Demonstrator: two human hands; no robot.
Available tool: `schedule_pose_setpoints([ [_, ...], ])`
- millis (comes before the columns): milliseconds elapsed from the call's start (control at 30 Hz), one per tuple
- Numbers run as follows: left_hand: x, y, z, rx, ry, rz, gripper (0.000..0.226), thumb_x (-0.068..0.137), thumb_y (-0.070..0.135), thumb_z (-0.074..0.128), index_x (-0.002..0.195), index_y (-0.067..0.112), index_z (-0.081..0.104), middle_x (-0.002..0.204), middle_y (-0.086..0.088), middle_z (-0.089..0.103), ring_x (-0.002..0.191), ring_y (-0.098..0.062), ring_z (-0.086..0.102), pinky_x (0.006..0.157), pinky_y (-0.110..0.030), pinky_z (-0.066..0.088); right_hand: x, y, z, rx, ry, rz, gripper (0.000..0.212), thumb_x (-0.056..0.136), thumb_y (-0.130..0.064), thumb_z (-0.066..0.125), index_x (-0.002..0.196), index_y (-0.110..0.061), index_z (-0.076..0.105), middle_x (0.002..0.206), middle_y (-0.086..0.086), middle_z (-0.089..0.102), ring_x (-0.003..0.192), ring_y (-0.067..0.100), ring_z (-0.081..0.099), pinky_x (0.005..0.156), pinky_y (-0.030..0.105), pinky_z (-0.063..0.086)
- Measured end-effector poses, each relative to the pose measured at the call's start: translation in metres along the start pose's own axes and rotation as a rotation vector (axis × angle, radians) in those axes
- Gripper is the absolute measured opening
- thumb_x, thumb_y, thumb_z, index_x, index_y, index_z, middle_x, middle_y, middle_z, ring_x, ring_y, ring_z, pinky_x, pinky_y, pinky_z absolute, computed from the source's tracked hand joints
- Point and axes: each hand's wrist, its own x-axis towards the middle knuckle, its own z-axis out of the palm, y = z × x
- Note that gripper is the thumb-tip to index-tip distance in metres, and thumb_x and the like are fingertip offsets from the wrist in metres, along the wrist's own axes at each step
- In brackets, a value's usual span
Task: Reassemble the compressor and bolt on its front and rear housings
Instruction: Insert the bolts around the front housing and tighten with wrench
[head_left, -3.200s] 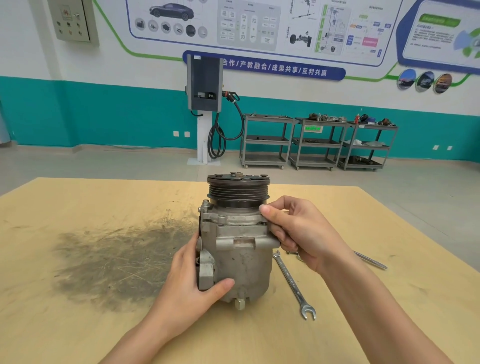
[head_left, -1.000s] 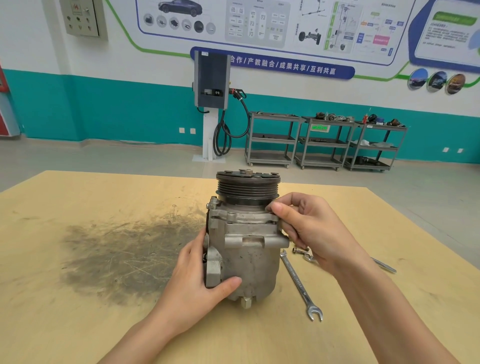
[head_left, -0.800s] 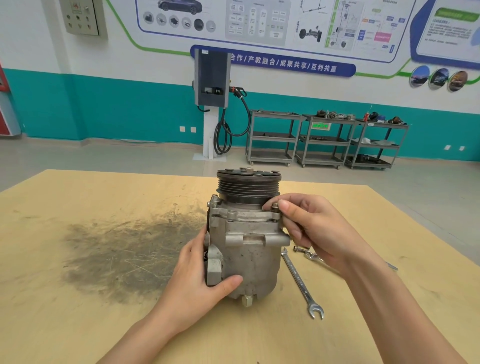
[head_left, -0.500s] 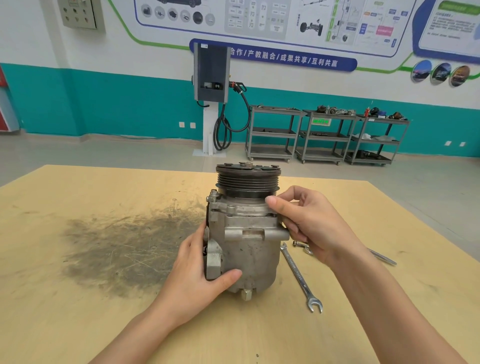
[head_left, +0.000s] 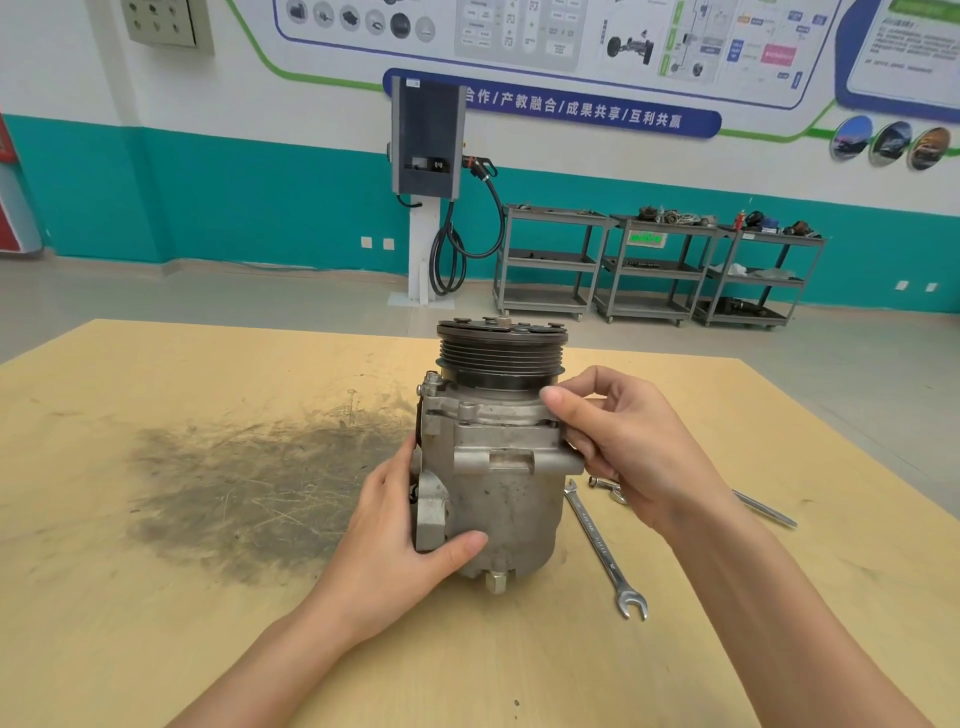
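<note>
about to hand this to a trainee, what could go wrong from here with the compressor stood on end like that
1. The compressor stands upright, pulley on top, so it may tip if the left hand lets go.
2. The right hand turns a bolt by fingers only; it may stay loose.
3. The wrench lies close and could get knocked.

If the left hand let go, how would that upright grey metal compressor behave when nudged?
The grey cast-metal compressor probably feels heavy and rigid. Standing on end with its black grooved pulley on top, it may tip. Its rounded body could then roll across the wooden table.
</note>
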Motion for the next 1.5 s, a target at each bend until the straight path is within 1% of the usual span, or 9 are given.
schedule_pose_setpoints([
  [467,0.001,0.001,0.001,-0.020,0.014,0.017,0.096,0.056,0.082,0.058,0.130,0.066,-0.001,0.131,0.048,0.013,0.123,0.034,0.002,0.108,-0.024,0.021,-0.001,-0.004,0.009,-0.167,0.121,-0.044,0.020,0.084,-0.023,0.074,0.081,-0.012,0.057,0.041,-0.009,0.050,0.036,0.001,0.044,0.039,0.011,0.032],
  [600,0.000,-0.001,0.001,-0.031,0.016,0.014,0.099,0.056,0.083,0.059,0.132,0.066,-0.002,0.133,0.048,0.015,0.127,0.031,0.003,0.110,-0.025,0.022,-0.011,0.006,0.008,-0.341,0.371,-0.174,0.051,0.066,-0.050,0.079,0.106,-0.030,0.053,0.088,-0.011,0.056,0.083,0.006,0.057,0.072,0.038,0.051],
  [700,0.000,0.000,0.002,-0.031,0.016,0.011,0.094,0.057,0.079,0.060,0.128,0.069,-0.001,0.124,0.059,0.011,0.124,0.032,0.003,0.106,-0.022,0.022,-0.019,0.017,0.016,-0.442,0.250,-0.076,0.105,0.053,-0.069,0.073,0.140,-0.035,0.027,0.136,-0.006,0.035,0.130,0.015,0.036,0.108,0.044,0.037],
  [767,0.000,0.000,0.003,-0.060,0.026,-0.008,0.093,0.056,0.077,0.061,0.126,0.071,0.000,0.124,0.054,0.012,0.122,0.033,0.004,0.106,-0.021,0.021,-0.020,0.024,0.022,-0.362,0.128,0.006,0.133,0.043,-0.077,0.072,0.151,-0.036,0.007,0.156,-0.004,0.021,0.144,0.017,0.021,0.116,0.046,0.027],
  [1033,-0.006,0.011,0.004,-0.234,-0.029,-0.057,0.098,0.046,0.083,0.064,0.123,0.071,0.004,0.124,0.050,0.013,0.135,0.008,0.017,0.106,-0.021,0.022,-0.005,0.046,0.019,-0.201,0.124,-0.041,0.131,0.040,-0.083,0.073,0.151,-0.038,0.018,0.147,-0.010,0.043,0.134,0.009,0.041,0.112,0.039,0.037],
  [1167,-0.008,0.017,0.002,-0.414,-0.018,-0.151,0.140,0.032,0.104,0.049,0.148,0.049,-0.006,0.138,0.026,0.038,0.125,0.019,0.034,0.099,-0.007,0.029,0.010,0.047,-0.007,-0.163,-0.023,-0.050,0.122,0.043,-0.077,0.078,0.148,-0.038,0.028,0.139,-0.011,0.049,0.134,0.009,0.042,0.107,0.032,0.043],
  [1333,0.004,-0.001,-0.012,-0.569,0.157,-0.316,0.131,0.043,0.108,0.031,0.152,0.041,0.005,0.137,0.007,0.058,0.137,-0.015,0.042,0.119,-0.051,0.022,0.034,0.038,-0.033,-0.139,-0.288,-0.021,0.121,0.045,-0.071,0.082,0.145,-0.022,0.036,0.139,0.000,0.055,0.127,0.017,0.053,0.109,0.044,0.041],
  [1400,0.006,-0.012,-0.013,-0.611,0.235,-0.295,0.123,0.048,0.104,0.032,0.150,0.036,0.018,0.122,0.011,0.065,0.129,-0.016,0.051,0.116,-0.049,0.027,0.042,0.037,-0.037,-0.084,-0.360,0.003,0.118,0.045,-0.066,0.085,0.141,-0.015,0.039,0.136,0.007,0.057,0.125,0.024,0.055,0.104,0.042,0.045],
  [1500,0.011,-0.010,-0.011,-0.652,0.254,-0.269,0.121,0.050,0.103,0.039,0.149,0.034,0.026,0.131,0.013,0.059,0.132,-0.012,0.048,0.118,-0.046,0.027,0.052,0.039,-0.040,0.004,-0.434,0.043,0.111,0.044,-0.061,0.088,0.132,-0.009,0.045,0.130,0.011,0.062,0.119,0.027,0.059,0.095,0.036,0.051],
])
